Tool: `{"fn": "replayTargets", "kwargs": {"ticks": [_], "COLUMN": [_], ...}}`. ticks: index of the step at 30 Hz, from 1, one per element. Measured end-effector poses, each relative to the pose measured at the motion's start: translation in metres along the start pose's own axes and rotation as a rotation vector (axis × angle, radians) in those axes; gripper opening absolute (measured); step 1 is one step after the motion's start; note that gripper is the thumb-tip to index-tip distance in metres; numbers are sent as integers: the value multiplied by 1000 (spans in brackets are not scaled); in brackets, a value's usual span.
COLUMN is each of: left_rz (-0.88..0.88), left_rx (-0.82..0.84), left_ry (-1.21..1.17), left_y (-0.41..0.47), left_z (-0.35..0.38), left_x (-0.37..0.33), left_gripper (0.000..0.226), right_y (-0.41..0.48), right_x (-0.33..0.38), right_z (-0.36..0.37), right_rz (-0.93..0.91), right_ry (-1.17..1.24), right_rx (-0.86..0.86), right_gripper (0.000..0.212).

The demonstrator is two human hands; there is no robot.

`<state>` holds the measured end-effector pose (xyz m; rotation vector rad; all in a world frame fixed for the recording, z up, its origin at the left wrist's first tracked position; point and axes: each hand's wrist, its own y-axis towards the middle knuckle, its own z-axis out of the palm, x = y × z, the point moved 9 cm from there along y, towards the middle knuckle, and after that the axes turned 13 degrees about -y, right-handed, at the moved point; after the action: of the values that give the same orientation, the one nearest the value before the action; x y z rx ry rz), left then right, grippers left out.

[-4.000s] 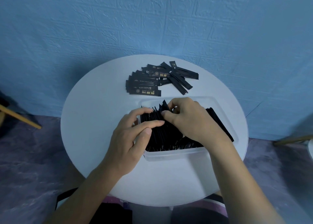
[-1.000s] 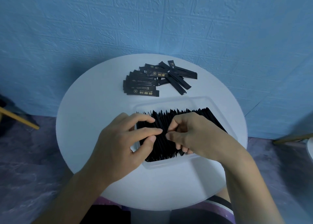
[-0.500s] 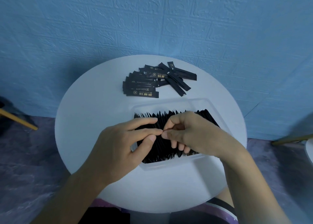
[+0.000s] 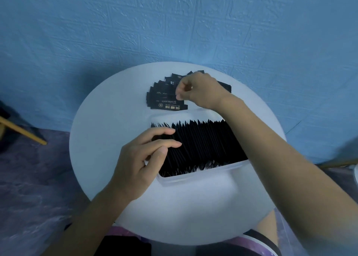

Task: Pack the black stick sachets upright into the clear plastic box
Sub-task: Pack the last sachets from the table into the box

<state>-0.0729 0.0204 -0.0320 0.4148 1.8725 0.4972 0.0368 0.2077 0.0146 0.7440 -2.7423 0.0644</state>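
Note:
The clear plastic box [image 4: 195, 179] sits mid-table, filled with a dense row of black stick sachets [image 4: 205, 143] standing upright and leaning. My left hand [image 4: 141, 159] rests on the row's left end, fingers straight across the sachet tops. Behind the box lies a loose pile of black sachets [image 4: 164, 100] with gold print, flat on the table. My right hand [image 4: 201, 91] hovers over that pile's right side, thumb and forefinger bent toward each other with a gap between them. No sachet is lifted. The hand hides part of the pile.
The round white table [image 4: 108, 131] stands against a blue textured wall [image 4: 174, 23]. A wooden leg [image 4: 21, 131] slants at the left, and another wooden bar [image 4: 337, 161] shows at the right edge. My knees are below the table's near edge.
My right hand has left the box and moved back to the loose pile. My left hand stays on the left end of the packed row.

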Motion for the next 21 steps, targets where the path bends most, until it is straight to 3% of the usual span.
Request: {"fn": "replayTargets", "kwargs": {"ticks": [4, 11, 17, 21], "left_rz": [9, 25, 33, 34], "left_rx": [1, -15, -24, -18], "left_ry": [0, -1, -6, -5], "left_y": [0, 1, 1, 1], "left_z": [1, 0, -1, -1], "left_x": [-2, -2, -4, -4], "left_gripper": [36, 35, 35, 35], "right_y": [26, 40, 43, 38], "right_x": [3, 3, -3, -5], "right_z": [30, 50, 56, 41], "right_rz": [-18, -45, -40, -28], "right_ry": [-187, -351, -327, -156], "right_rx": [157, 190, 219, 173], "right_gripper": [12, 22, 22, 12]}}
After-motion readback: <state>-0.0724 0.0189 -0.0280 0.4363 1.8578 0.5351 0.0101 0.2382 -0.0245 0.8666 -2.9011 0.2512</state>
